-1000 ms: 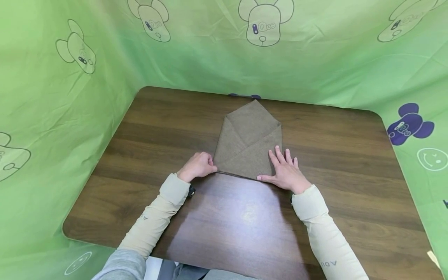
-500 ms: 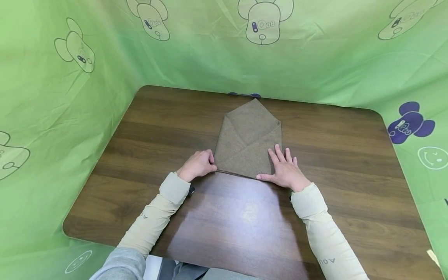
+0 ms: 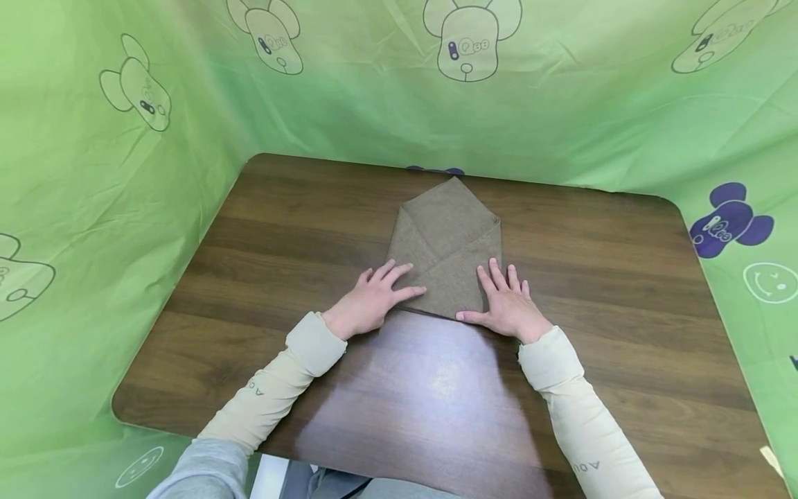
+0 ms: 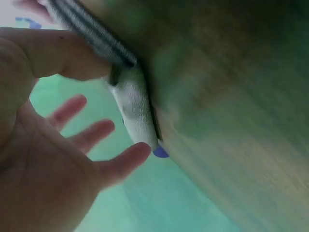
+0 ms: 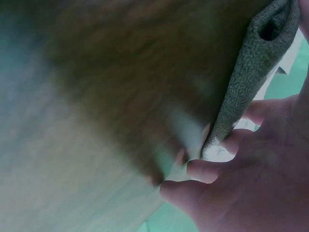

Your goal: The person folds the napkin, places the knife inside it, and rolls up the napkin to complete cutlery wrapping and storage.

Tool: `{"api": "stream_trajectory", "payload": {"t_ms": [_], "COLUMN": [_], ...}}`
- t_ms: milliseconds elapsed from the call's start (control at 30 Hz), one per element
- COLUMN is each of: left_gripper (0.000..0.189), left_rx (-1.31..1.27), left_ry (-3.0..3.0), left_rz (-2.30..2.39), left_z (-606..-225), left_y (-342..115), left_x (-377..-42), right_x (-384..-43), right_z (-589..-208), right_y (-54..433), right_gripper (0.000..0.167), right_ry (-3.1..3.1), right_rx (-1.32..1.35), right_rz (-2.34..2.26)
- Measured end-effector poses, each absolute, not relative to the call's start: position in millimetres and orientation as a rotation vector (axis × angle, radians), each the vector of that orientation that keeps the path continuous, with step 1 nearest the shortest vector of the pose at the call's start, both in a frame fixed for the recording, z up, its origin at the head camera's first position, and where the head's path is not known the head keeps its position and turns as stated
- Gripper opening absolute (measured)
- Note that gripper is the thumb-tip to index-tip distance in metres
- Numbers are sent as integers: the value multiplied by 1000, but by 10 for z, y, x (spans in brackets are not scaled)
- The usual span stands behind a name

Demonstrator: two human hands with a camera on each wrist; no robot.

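1. The head view shows one folded brown cloth [image 3: 449,235] flat on one wooden table [image 3: 280,242], its peaked end near the far edge and its straight side towards the person.
2. There are two hands, both spread wide. The left hand [image 3: 372,298] has its fingers over the cloth's near-left corner; the right hand [image 3: 512,308] lies at the near-right corner, thumb along the near side.
3. Only the left wrist view shows the layered edge [image 4: 96,38] side-on, near the left thumb; how firmly that hand presses, one cannot tell.
4. Only the right wrist view shows a hollow fold [image 5: 253,58] at the cloth's edge.
5. Letters like "AOU" mark the right sleeve [image 3: 582,416]; the left sleeve [image 3: 268,388] shows part.
6. The green curtain [image 3: 349,104] bears five outlined animal heads [image 3: 468,52], some seemingly lettered "Qee", and two winking faces [image 3: 771,283].
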State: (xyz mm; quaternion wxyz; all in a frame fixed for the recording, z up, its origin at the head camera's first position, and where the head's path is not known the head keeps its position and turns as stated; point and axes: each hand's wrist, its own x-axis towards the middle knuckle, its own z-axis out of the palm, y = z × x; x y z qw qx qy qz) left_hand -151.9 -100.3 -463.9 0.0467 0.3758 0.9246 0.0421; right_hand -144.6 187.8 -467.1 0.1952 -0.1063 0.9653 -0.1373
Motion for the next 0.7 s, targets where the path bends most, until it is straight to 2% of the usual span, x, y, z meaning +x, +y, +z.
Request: {"api": "stream_trajectory", "payload": {"t_ms": [200,467,700], "left_gripper": [47,53,55], "left_rx": [1124,1058,1076], "left_ry": [2731,2665,2656], "left_rz": [66,93,76], "left_z": [-4647,-4684,-4719], "left_y": [-1028,-1166,-1231], "left_x": [-1471,-1468,-1478], "right_x": [-1436,-1417,-1343], "right_z": [-4682,-4679,-4682], "right_y": [1886,1894,1951], "right_gripper": [106,102,85], "right_ry": [2732,2763,2830], "right_rx": [-317,-363,-564], "right_rz": [-357,-309,-306]}}
